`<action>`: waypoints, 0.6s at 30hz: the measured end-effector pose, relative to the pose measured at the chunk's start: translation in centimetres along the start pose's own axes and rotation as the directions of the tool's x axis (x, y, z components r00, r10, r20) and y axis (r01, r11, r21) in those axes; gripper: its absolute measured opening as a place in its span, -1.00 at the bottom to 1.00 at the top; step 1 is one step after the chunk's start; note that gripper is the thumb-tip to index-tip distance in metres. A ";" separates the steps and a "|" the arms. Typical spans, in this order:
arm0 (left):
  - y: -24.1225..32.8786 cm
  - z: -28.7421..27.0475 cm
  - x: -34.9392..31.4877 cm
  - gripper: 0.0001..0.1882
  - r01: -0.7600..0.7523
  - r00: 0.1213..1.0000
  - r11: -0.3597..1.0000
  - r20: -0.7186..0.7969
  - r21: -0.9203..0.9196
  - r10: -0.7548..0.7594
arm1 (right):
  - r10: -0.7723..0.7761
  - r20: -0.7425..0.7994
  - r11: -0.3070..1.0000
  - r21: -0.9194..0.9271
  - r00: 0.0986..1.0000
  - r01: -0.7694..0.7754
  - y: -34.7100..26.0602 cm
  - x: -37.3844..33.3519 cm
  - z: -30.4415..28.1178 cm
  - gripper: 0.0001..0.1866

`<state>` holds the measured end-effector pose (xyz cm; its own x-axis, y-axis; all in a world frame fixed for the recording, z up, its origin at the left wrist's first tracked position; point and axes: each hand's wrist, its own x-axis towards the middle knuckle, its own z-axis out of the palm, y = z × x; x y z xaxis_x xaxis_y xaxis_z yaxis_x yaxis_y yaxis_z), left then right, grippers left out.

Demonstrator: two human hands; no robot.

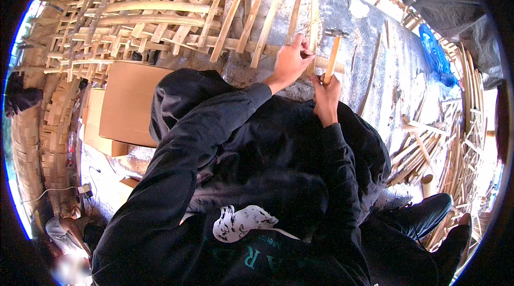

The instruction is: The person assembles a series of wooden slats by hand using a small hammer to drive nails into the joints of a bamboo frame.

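The right hand (pixel 327 97) grips a hammer (pixel 334 53). Left of it, the left hand (pixel 290 64) curls beside a strip (pixel 314 13), its hold unclear

The hammer with a dark metal head and straight, pale wooden handle (pixel 333 53) stands head-up in the right hand (pixel 326 93), its head just right of a long, narrow, pale bamboo slat (pixel 314 7). That slat runs nearly upright, well apart from its tilted neighbours, its lower part across a straight, light-brown bamboo crosspiece (pixel 272 49).
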<state>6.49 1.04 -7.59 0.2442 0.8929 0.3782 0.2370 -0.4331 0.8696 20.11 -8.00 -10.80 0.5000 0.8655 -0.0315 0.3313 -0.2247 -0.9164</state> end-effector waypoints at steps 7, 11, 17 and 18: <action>0.0 0.2 -0.2 -0.63 0.002 1.000 0.997 -0.005 0.083 -0.002 | -0.098 -0.043 0.995 -0.035 0.994 0.096 0.2 0.0 0.4 -0.63; -0.4 0.6 -0.5 -0.62 -0.053 0.998 0.987 -0.018 0.149 0.056 | -0.118 -0.040 0.993 -0.018 0.992 0.117 0.5 -0.1 0.2 -0.62; -0.6 0.2 -0.6 -0.62 -0.075 0.997 0.986 0.017 0.150 0.073 | 0.021 -0.036 0.998 0.059 0.999 -0.019 -1.6 -0.6 -1.6 -0.64; -0.5 0.1 -0.6 -0.62 -0.070 0.997 0.985 0.027 0.160 0.067 | 0.013 -0.066 0.996 0.091 0.998 -0.007 -1.7 -0.5 -2.4 -0.63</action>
<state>6.35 0.72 -8.30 0.2849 0.8584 0.4267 0.3668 -0.5089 0.7788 21.23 -9.18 -8.28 0.5557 0.8312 -0.0167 0.2541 -0.1890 -0.9485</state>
